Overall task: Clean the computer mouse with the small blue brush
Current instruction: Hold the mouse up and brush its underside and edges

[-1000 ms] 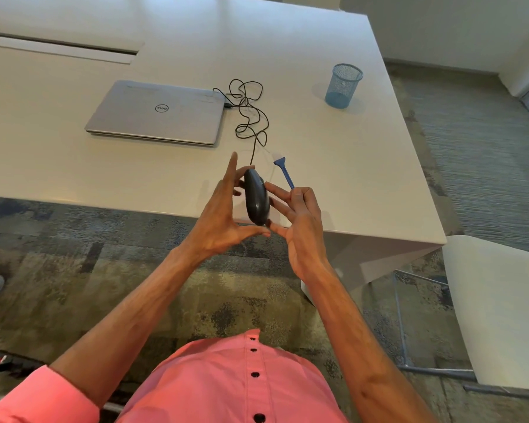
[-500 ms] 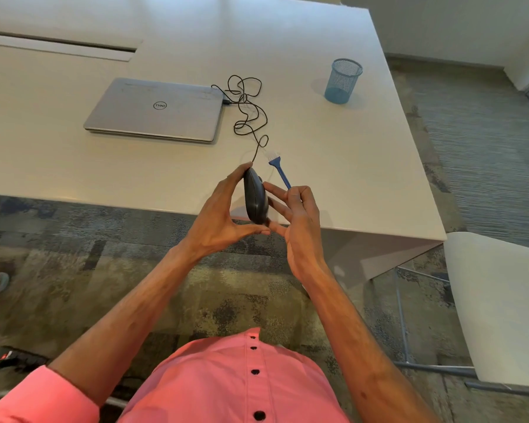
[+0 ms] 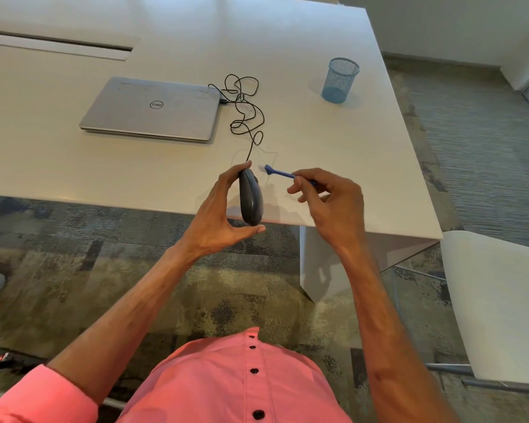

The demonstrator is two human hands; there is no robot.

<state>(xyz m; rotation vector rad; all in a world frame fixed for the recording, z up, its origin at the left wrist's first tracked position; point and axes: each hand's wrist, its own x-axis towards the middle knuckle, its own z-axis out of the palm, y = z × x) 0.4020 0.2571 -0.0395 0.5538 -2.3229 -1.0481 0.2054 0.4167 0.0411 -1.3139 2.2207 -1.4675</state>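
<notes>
Pink sleeves frame two bare arms raised over the near table (image 3: pixel 379 166) edge: the left hand (image 3: pixel 217 221) pinches the mouse (image 3: pixel 251 196) on edge, thumb under its rear and fingertips at its front, while the right hand (image 3: pixel 333 196), at the mouse's 3 o'clock and clear of it, has its fingers curled round the brush (image 3: pixel 283 174). Its pale bristles point toward 9 o'clock, just beside the mouse's front, not touching. Farther off, the cord (image 3: pixel 245 108) runs toward 12 o'clock in loops to a closed laptop (image 3: pixel 153 108), and a mesh cup (image 3: pixel 339 80) stands at 1 o'clock.
</notes>
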